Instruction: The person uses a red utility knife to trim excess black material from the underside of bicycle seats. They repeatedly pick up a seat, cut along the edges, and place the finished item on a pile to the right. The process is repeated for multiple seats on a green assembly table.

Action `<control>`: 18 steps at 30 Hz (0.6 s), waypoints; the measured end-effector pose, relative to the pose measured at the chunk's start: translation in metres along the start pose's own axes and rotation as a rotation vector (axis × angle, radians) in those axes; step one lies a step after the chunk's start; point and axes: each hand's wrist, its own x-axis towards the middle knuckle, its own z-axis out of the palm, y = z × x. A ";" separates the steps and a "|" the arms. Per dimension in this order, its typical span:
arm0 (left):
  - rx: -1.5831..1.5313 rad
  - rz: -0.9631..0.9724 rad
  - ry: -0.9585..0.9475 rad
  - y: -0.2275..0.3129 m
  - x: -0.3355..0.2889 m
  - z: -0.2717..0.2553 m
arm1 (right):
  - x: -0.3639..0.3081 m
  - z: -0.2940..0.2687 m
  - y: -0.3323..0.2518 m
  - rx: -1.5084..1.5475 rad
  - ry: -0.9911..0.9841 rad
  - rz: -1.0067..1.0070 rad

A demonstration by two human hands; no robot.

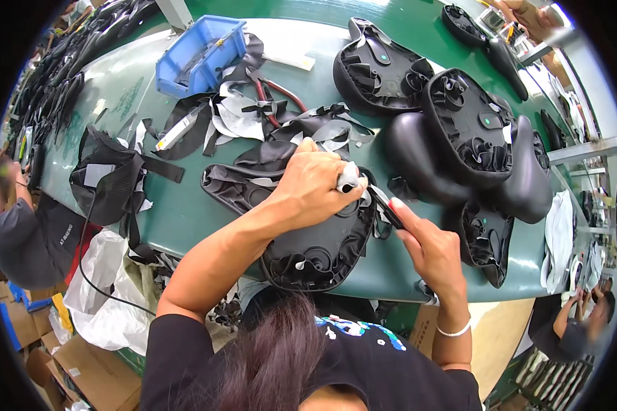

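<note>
An upturned black saddle (305, 257) lies in front of me on the table, its plastic underside showing and loose cover material around its rim. My left hand (312, 181) is closed over the saddle's far right part, pinching a whitish-grey flap of the cover (348, 178). Just right of it, my right hand (428, 246) grips a utility knife (389, 211) by its black handle. The index finger lies along the handle, and the blade points up and left to the flap. The blade's tip is partly hidden beside my left fingers.
Several black saddles (469, 130) are piled at the right. Black and white scraps (236, 113) and red-handled pliers (266, 103) lie beyond my left hand. A blue bin (202, 55) stands at the far left, near a black bag (106, 168). Other people (31, 240) are at both sides.
</note>
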 end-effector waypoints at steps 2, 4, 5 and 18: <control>-0.133 -0.124 0.047 -0.001 0.002 -0.004 | -0.001 -0.002 -0.012 -0.074 -0.068 0.066; -0.376 -0.377 0.021 0.003 0.003 -0.011 | -0.013 0.010 -0.019 -0.058 0.070 0.038; -0.699 -0.385 0.279 -0.004 0.002 -0.007 | -0.022 0.012 -0.026 -0.056 0.046 0.080; 0.212 0.238 0.101 -0.021 0.005 -0.020 | 0.012 0.001 -0.025 -0.021 0.142 0.044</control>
